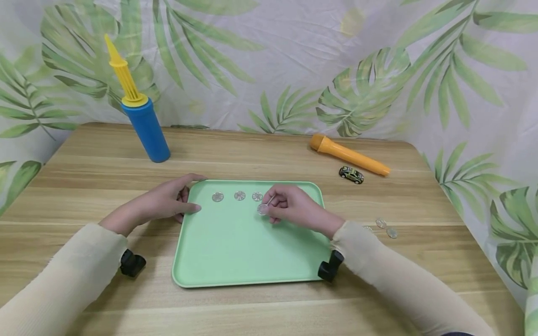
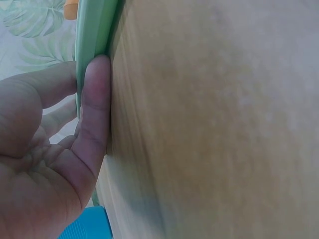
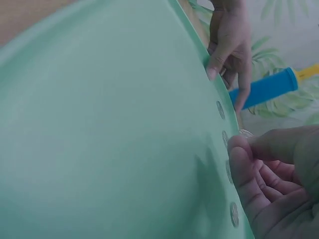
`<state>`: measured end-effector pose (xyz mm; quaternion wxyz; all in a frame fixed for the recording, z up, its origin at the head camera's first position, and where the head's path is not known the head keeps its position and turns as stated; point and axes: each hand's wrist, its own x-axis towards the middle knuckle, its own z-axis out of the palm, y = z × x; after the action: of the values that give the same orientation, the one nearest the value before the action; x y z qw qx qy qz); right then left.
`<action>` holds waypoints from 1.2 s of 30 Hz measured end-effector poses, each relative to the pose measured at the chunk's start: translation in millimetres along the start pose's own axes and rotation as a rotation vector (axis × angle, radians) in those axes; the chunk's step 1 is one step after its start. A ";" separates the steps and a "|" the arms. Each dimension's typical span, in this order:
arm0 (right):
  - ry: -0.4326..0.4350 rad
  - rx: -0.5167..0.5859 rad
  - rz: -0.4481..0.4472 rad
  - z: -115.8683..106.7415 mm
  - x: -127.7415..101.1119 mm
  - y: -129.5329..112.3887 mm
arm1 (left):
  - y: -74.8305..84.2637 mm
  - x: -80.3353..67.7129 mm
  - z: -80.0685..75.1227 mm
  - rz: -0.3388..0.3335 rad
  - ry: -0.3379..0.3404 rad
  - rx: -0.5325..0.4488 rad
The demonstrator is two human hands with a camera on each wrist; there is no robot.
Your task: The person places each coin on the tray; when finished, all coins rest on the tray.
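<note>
A pale green tray (image 1: 235, 261) lies on the wooden table. Three clear round discs (image 1: 239, 195) sit in a row near its far rim. My right hand (image 1: 266, 211) pinches a fourth clear disc (image 1: 262, 209) just above the tray floor, right of that row. The right wrist view shows that disc (image 3: 245, 133) at my fingertips (image 3: 238, 149). My left hand (image 1: 191, 193) holds the tray's far left corner. In the left wrist view its thumb (image 2: 97, 99) and forefinger lie either side of the rim (image 2: 94, 25).
A blue and yellow hand pump (image 1: 145, 126) stands at the back left. An orange tube (image 1: 349, 155) and a small toy car (image 1: 351, 174) lie at the back right. A few more clear discs (image 1: 385, 227) lie on the table right of the tray.
</note>
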<state>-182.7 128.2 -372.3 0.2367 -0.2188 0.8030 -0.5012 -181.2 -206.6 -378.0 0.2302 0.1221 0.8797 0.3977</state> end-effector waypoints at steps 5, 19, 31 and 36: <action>-0.044 -0.018 0.007 14.1 15.8 -5.1 | 0.6 -0.9 -0.9 -0.001 -0.002 0.002; -0.125 -0.017 -0.041 48.5 42.3 -20.4 | 4.7 -1.6 -0.1 -0.011 -0.004 0.003; -0.176 -0.146 -0.079 67.4 54.7 -25.8 | 1.5 -0.4 -0.4 -0.015 -0.005 -0.004; -0.136 -0.272 -0.105 70.7 56.0 -28.7 | 0.9 1.0 -0.6 -0.019 -0.002 0.000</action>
<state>-181.3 34.1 -382.4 0.2323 -0.3241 0.8331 -0.3834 -182.3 -206.0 -377.2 0.2351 0.1141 0.8806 0.3952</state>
